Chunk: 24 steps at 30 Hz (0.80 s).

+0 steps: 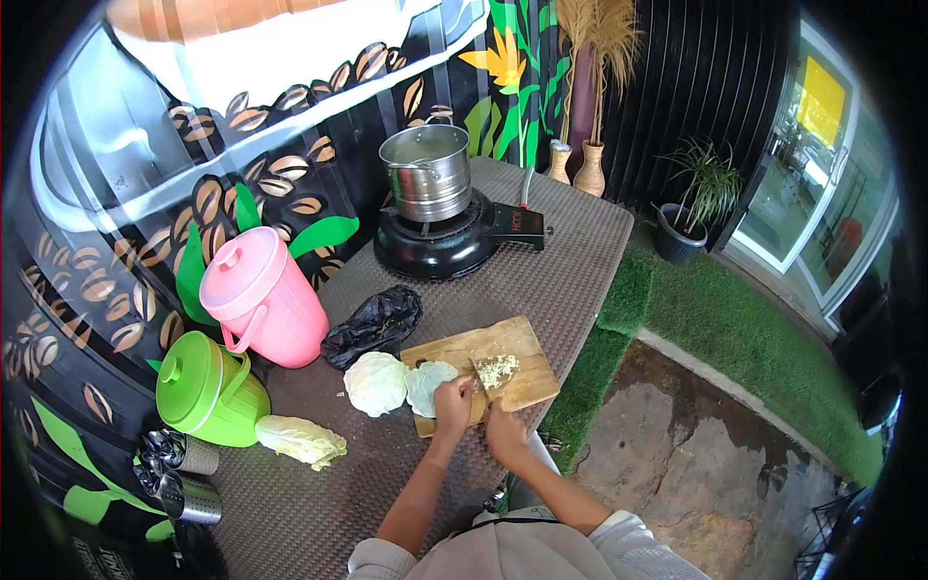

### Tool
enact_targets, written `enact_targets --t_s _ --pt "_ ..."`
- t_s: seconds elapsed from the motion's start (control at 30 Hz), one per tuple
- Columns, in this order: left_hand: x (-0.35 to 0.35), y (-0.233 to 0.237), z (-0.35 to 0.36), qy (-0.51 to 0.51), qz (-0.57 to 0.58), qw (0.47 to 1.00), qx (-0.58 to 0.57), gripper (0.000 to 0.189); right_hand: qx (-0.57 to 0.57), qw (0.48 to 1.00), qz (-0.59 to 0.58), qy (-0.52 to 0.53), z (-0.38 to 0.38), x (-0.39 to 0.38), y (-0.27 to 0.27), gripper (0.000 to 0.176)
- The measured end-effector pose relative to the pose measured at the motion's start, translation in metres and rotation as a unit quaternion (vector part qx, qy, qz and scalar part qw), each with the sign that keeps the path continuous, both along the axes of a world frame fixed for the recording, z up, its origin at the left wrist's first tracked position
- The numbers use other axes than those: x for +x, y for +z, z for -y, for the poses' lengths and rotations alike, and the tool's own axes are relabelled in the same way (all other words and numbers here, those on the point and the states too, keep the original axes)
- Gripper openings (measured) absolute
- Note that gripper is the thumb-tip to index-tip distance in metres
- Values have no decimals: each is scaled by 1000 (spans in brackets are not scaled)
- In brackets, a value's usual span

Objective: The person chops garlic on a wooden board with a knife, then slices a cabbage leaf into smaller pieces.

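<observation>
On the wooden cutting board point(538, 379) lies a small heap of finely chopped pale pieces point(500, 368). My right hand point(506, 432) is closed around a knife, whose thin blade point(480, 375) points away from me beside the heap. Just left of the blade, my left hand point(451, 404) is curled on the board, and its fingers hide whatever they hold. A pale cut cabbage piece point(431, 384) touches the board's left end near that hand. Further left sits a larger cabbage head point(375, 384) on the brown woven-patterned table point(387, 483).
A steel pot point(425, 179) stands on a black portable gas stove point(435, 246) at the back. Leftward are a black plastic bag point(374, 324), pink lidded jug point(275, 304), green lidded jug point(217, 396), napa cabbage point(302, 441) and metal cutlery cups point(196, 500).
</observation>
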<state>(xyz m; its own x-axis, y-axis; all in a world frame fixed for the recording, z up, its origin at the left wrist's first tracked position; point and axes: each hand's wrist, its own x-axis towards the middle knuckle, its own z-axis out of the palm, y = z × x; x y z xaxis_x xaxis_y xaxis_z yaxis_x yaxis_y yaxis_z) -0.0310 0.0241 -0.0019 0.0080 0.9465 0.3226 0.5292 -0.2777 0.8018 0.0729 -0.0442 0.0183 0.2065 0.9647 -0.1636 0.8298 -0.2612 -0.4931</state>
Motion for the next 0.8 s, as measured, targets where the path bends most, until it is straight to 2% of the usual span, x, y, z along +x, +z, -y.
enact_targets --t_s 0.07,0.13,0.27,0.37,0.47,0.6,0.7,0.8 --pt "1 4 3 25 19 999 -22 13 -13 1000 9 19 0 -2 14 31" --pt "0 5 3 10 -21 1000 15 14 -23 999 14 47 -8 3 27 31" --pt "1 6 10 34 -3 999 41 15 -10 994 29 105 -22 20 14 29" --pt "0 4 10 40 2 998 56 14 -18 998 0 61 -3 9 27 27" --pt "1 5 9 19 -15 998 64 10 -15 1000 2 20 -2 -2 -1 27" --pt "0 0 7 37 -47 996 60 7 -5 995 21 92 -19 12 17 23" --pt "0 -1 6 42 -58 996 62 7 -35 994 16 102 -23 20 23 25" --pt "1 1 6 44 -67 995 65 6 -40 998 -19 50 -7 10 24 32"
